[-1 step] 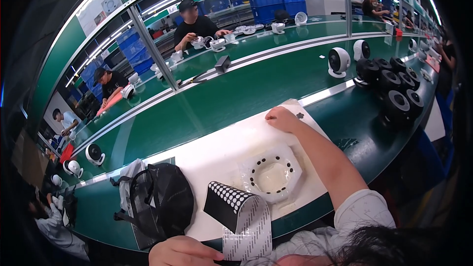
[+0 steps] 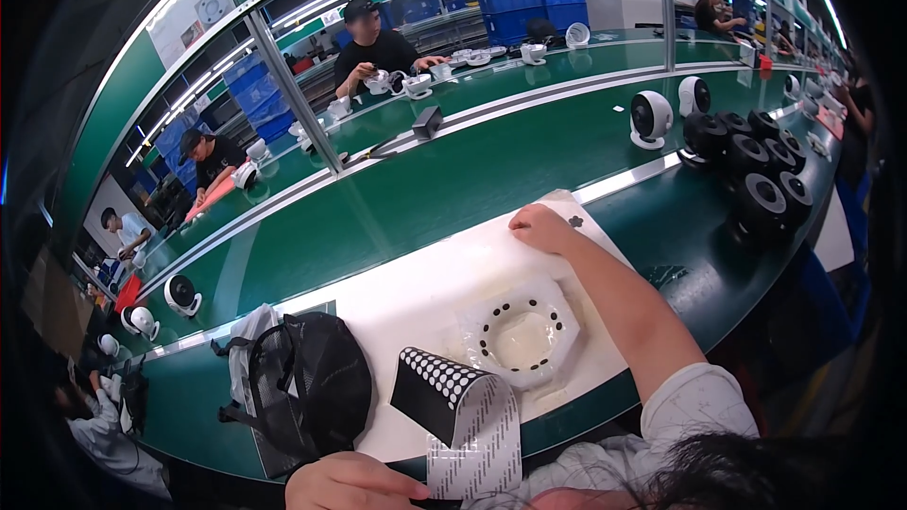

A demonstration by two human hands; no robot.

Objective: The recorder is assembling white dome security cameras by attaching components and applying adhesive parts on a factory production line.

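Note:
My right hand [image 2: 539, 229] rests on the far right part of a white board [image 2: 406, 276], its fingers curled together. What they hold, if anything, is hidden. Beside it on the board is a small dark cluster of dots [image 2: 575, 222]. Nearer to me lies a white, roughly octagonal ring [image 2: 564, 359] with several small black pads around its opening. Left of the ring, a curled black sheet with white round spots [image 2: 425, 401] shows its printed white backing. At the lower edge, my left hand [image 2: 354, 484] is closed at the backing's edge, fingers partly hidden.
A black mesh bag [image 2: 326, 382] lies left of the board. Black round units [image 2: 751, 156] are piled at the right, near two white-and-black units [image 2: 649, 120]. The green bench [image 2: 453, 184] runs across, with a metal post [image 2: 298, 94] and co-workers [image 2: 373, 52] beyond.

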